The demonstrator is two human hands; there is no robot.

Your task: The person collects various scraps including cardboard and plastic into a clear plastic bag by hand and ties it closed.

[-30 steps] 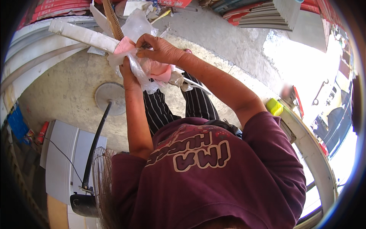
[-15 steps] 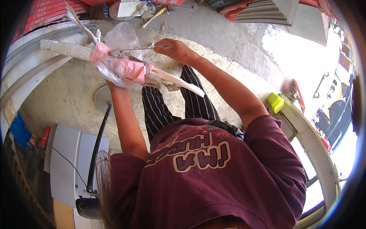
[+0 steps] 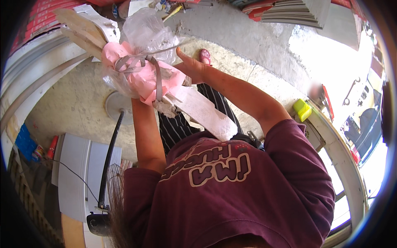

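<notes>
A bundle of flat pale strips wrapped in crumpled pink paper (image 3: pixel 167 84) hangs in front of me at a slant. Grey strap (image 3: pixel 159 78) is wound around the paper, and one loose end sticks out to the right. Clear plastic (image 3: pixel 144 27) bulges from the far side. The white end of one strip (image 3: pixel 206 113) points toward my shirt. My left hand (image 3: pixel 139 103) holds the bundle from below, its fingers hidden. Beside the bundle, my right hand (image 3: pixel 191 68) has its thumb raised apart near the strap's loose end. Its fingers reach partly behind the paper.
A round metal base with a black pole (image 3: pixel 111 159) stands to my left, near pale panels (image 3: pixel 72 161). Stacked boards (image 3: pixel 285 12) lie at the far right. A yellow-green container (image 3: pixel 302 109) sits on a ledge at right. A curved pale frame (image 3: pixel 37 70) lines the left.
The bundle has turned so its strips show their broad faces, and its near end has swung toward me. My right hand has gone from pinching the strap end to a spread thumb and fingers.
</notes>
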